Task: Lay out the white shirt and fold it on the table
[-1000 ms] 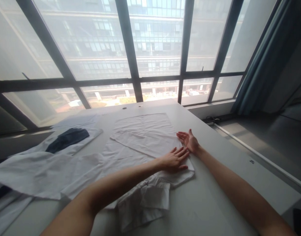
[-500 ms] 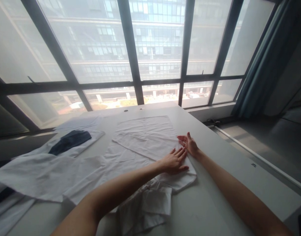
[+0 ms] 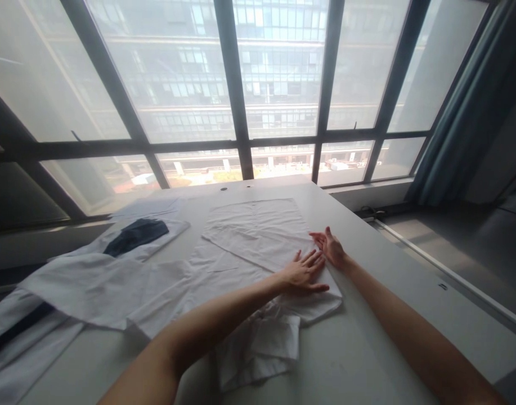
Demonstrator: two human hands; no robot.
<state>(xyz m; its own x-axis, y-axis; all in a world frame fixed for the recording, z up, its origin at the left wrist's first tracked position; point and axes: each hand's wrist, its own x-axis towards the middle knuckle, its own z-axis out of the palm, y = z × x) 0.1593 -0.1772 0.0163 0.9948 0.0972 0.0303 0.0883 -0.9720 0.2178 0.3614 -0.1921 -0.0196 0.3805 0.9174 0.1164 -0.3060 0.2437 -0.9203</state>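
Note:
A white garment, perhaps a shirt (image 3: 249, 242), lies spread and partly folded on the white table (image 3: 367, 337). One long white part of it reaches out to the left, and a crumpled part hangs toward me under my left forearm. My left hand (image 3: 306, 274) rests flat on the cloth near its right edge, fingers spread. Beside it, my right hand (image 3: 330, 247) stands on its side at the garment's right edge, fingers stretched out and thumb up. Its fingertips are close to the cloth; whether they touch it I cannot tell.
More white cloth with a dark navy piece (image 3: 137, 236) lies at the left of the table. Behind the table stand tall windows (image 3: 278, 73) with dark frames. A blue-grey curtain (image 3: 456, 112) hangs at the right, above a grey floor (image 3: 460, 236).
The whole view has shifted slightly, so things appear a little farther right. Both hands stay at the garment's right edge, with the left fingers spread somewhat wider.

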